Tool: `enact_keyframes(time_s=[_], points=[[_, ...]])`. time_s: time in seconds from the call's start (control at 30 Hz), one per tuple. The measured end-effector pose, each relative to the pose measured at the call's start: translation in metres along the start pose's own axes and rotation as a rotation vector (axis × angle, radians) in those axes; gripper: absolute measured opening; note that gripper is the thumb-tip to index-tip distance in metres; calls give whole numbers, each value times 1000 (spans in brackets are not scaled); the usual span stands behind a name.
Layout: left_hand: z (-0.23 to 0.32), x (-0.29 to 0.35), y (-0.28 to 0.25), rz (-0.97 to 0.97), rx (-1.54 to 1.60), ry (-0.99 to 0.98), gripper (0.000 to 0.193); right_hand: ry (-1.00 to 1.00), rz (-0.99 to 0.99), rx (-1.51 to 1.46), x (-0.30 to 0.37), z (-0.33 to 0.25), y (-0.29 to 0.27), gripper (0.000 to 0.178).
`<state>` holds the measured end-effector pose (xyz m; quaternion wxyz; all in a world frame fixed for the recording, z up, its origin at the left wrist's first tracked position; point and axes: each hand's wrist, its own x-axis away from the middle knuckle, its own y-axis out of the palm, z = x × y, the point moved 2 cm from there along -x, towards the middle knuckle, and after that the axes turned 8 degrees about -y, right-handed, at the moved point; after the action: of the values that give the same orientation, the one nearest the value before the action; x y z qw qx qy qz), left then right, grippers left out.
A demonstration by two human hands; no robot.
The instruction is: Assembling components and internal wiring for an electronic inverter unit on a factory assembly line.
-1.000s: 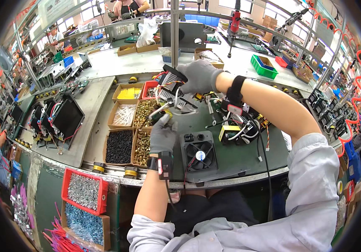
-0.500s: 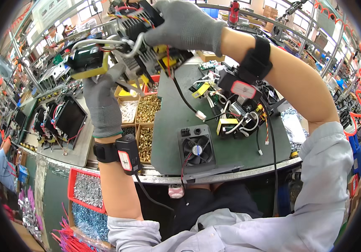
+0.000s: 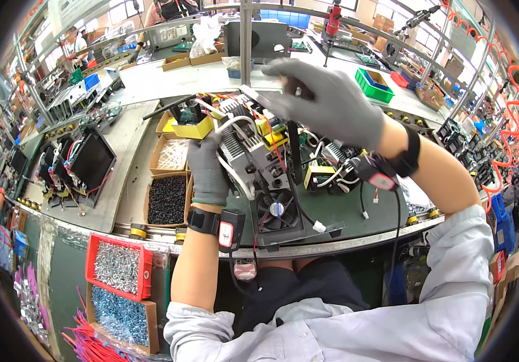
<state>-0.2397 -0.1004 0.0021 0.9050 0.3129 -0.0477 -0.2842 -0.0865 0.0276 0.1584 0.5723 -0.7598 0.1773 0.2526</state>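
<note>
My left hand (image 3: 208, 172), in a grey knitted glove, is closed on the near left edge of a circuit assembly (image 3: 232, 148). This assembly carries grey finned heatsinks, yellow-wrapped transformers and white and coloured wires. It lies tilted on the green work mat (image 3: 356, 220), its lower end at a black fan panel (image 3: 277, 214). My right hand (image 3: 332, 102), gloved alike and slightly blurred, is raised above the assembly's right side. Its fingers are curved, with a gap between thumb and fingers, and I see nothing gripped in them. A second wired assembly (image 3: 326, 172) sits under my right forearm.
Left of the mat are boxes of black screws (image 3: 167, 199) and white parts (image 3: 173, 154). A red tray of silver screws (image 3: 117, 265) stands lower left, beside a box of blue screws (image 3: 120, 317). Black-panelled units (image 3: 90, 160) occupy the left board. A metal post (image 3: 245, 48) rises beyond the mat.
The circuit assembly has come down from above the far left of the mat to the fan panel. My left hand moved right and nearer with it; my right hand let go and moved right.
</note>
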Motion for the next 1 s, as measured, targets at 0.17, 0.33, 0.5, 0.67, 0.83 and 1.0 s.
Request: enact_keyframes(time_s=[0.17,0.33,0.5,0.67,0.83,1.0], points=[[9,-13,5,59,-7,101,23,-915,-360,585,66,-33,20,19],[11,-12,-2,114,-58,107,27,-831,-365,545,73,-24,32,9],[9,13,1,49,-158,98,27,-292,-31,-5,50,-11,4,23],[-10,39,7,-25,-194,31,30,410,-320,-199,51,2,9,62],[-24,59,12,-155,-287,12,32,652,-452,-544,84,-2,8,48],[-20,71,-21,-382,-703,-75,38,654,-373,-723,113,-16,32,71]])
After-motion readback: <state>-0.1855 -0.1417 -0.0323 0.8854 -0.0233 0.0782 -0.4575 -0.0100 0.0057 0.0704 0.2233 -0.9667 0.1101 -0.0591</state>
